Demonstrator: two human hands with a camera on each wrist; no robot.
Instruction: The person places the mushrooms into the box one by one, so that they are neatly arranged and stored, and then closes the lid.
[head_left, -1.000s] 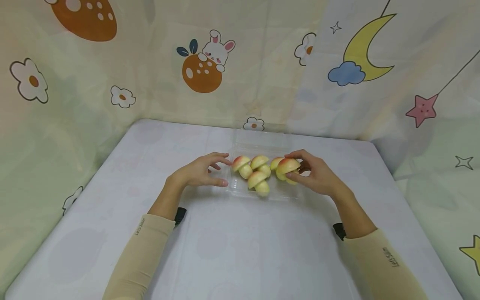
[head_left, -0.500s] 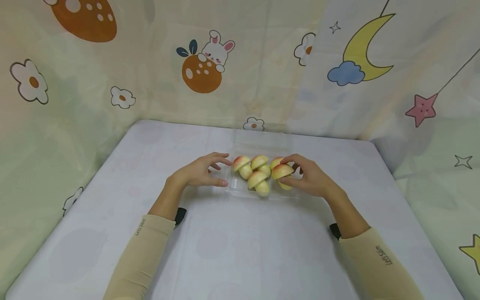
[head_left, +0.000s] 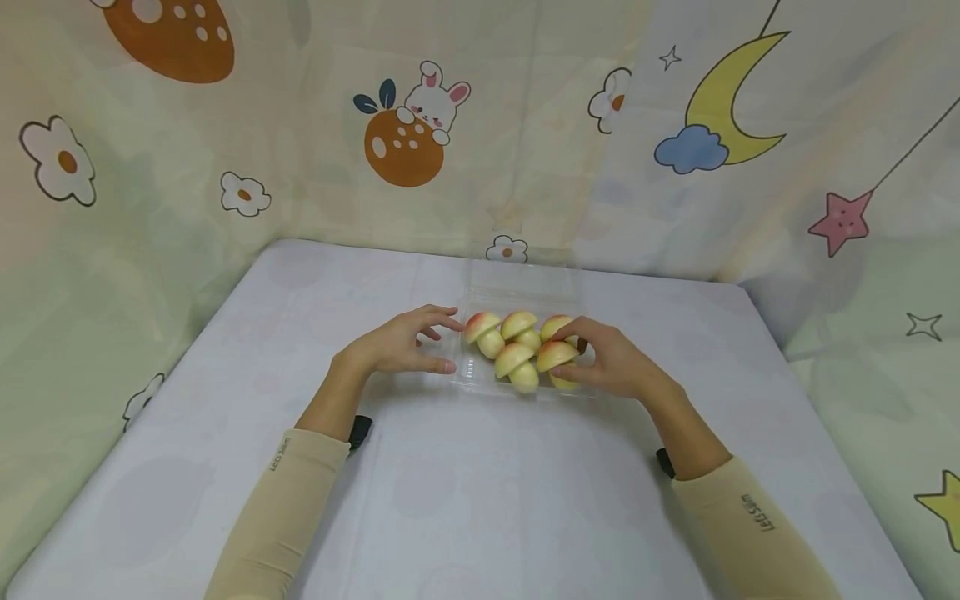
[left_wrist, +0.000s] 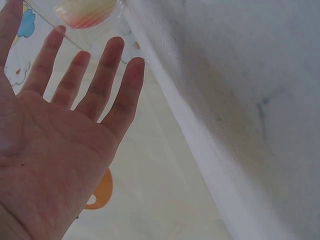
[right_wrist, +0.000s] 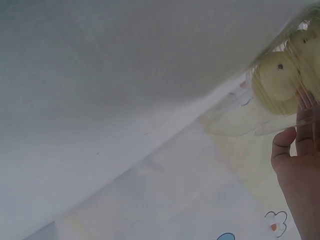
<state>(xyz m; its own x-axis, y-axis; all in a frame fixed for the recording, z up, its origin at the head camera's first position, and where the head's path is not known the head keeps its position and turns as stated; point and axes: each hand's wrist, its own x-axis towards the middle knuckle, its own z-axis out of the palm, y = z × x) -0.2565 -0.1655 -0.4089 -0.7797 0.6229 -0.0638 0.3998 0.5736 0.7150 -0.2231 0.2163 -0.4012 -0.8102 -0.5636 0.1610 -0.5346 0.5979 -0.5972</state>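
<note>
A clear plastic box [head_left: 477, 372] holds several yellowish model mushrooms with red-blushed caps, in two rows. My right hand [head_left: 618, 360] pinches the front right mushroom [head_left: 553, 357] by its cap, thumb in front and fingers behind, inside the box's right end. In the right wrist view, that hand's fingers are at the box wall, with a pale rounded piece [right_wrist: 277, 82] showing through the plastic. My left hand [head_left: 405, 342] is spread at the box's left side, fingertips close to its rim, holding nothing. The left wrist view shows its palm and extended fingers below a red-tinged cap [left_wrist: 86, 14].
The box's transparent lid [head_left: 522, 282] lies folded back toward the rear edge of the white-covered table [head_left: 465, 500]. A printed cloth [head_left: 525, 125] with cartoon pictures hangs behind and at both sides.
My right hand has moved left and slightly down with the mushroom, from above the box's right end to the front row beside another mushroom. The left hand has stayed still.
</note>
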